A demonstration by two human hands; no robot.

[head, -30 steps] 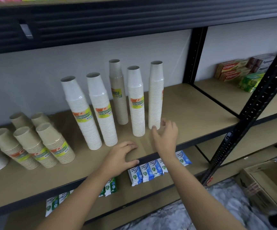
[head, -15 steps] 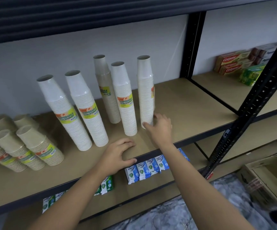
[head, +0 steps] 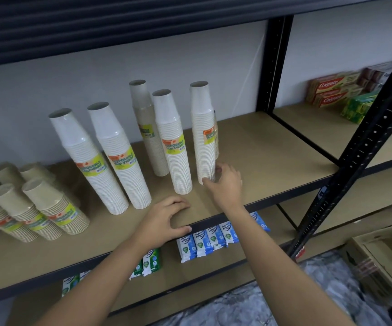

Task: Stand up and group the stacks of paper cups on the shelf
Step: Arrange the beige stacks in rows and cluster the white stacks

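Several tall stacks of paper cups stand upright on the tan shelf board [head: 260, 147]. The rightmost white stack [head: 203, 128] has my right hand [head: 225, 182] wrapped around its base. To its left stand a second white stack [head: 173, 142], a brown stack [head: 148, 128] behind it, and two larger white stacks [head: 117, 156] [head: 86, 161]. A group of short brown stacks [head: 39, 205] sits at the left. My left hand [head: 164, 220] rests flat on the shelf's front edge, holding nothing.
A black upright post [head: 366, 147] crosses the right side at a slant. Toothpaste boxes [head: 331, 90] lie on the neighbouring shelf at right. Wipe packets [head: 209, 241] line the lower shelf. A cardboard box [head: 383, 257] sits on the floor at right.
My right hand moved in from the shelf edge and closed around the base of the rightmost white stack. The left hand stayed put. The view shifted slightly right.
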